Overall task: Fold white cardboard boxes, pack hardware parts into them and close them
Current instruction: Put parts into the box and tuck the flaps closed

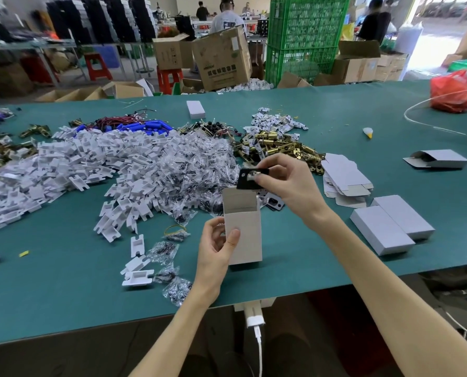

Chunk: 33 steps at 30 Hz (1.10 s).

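Note:
An upright white cardboard box [247,232] stands on the green table [63,295] with its top flap open. My left hand [217,250] grips its left side, thumb on the front face. Just above the box's open mouth, my right hand [284,180] pinches a black metal plate [247,178] with a round hole. More dark plates [274,202] lie behind the box.
Heaps of white plastic inserts [72,161], bagged screws [197,164], brass latches [278,146] and blue wired parts [142,125] fill the table's left and middle. Flat box blanks [346,178] and two closed boxes [390,227] lie right. A red bag [452,92] sits far right.

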Each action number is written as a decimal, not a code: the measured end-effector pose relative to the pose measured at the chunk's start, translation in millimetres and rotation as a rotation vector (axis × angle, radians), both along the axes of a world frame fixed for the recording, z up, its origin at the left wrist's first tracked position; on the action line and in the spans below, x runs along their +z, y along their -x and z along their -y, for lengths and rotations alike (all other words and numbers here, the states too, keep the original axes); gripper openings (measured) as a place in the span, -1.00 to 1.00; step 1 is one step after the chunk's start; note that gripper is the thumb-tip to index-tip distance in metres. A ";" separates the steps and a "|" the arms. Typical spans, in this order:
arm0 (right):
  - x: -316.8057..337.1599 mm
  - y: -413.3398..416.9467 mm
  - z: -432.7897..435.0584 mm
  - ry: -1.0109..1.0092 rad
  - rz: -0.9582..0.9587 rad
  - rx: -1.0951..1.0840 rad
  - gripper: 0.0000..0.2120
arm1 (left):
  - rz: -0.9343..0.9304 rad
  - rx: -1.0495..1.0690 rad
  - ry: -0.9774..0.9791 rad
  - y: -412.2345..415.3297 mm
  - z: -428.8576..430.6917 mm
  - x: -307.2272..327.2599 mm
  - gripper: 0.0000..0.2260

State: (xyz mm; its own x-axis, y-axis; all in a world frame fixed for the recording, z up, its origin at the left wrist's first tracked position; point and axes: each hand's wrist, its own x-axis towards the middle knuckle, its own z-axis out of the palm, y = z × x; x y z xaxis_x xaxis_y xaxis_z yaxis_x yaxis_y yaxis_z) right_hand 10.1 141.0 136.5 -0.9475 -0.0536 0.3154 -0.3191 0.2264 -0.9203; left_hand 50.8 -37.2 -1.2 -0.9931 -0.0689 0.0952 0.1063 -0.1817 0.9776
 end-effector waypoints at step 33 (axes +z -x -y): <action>-19.7 -6.2 30.9 -1.096 -0.037 -0.022 -0.74 | 0.055 0.009 -0.042 1.2 -0.9 -2.6 -0.52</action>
